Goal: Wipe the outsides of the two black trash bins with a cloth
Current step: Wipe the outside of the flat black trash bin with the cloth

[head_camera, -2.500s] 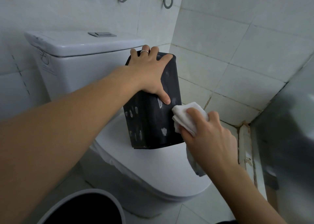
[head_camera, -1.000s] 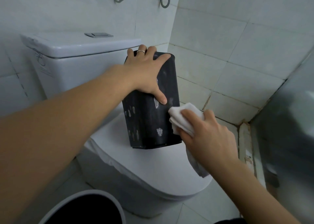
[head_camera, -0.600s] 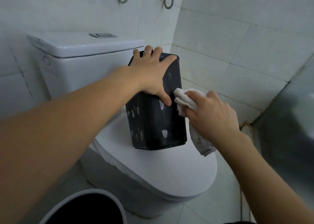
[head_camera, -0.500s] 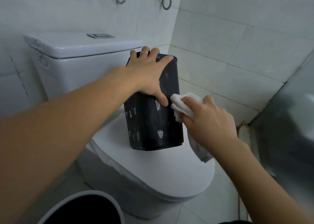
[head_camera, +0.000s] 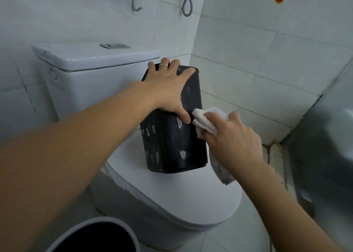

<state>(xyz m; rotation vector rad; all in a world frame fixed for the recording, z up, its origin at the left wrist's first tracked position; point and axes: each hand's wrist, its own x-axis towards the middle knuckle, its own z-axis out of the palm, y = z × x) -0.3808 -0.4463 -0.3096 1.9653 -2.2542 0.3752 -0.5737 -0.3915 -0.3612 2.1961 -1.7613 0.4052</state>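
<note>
Left hand (head_camera: 168, 91) clasps upright black bin (head_camera: 177, 137) from above, on toilet lid (head_camera: 172, 190); right hand (head_camera: 233, 139) pinches cloth (head_camera: 206, 121) against bin's right face.

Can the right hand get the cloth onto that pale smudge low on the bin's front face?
Probably yes. The right hand holds the cloth against the black bin above the smudge; nothing lies between. The left hand grips higher up.
</note>
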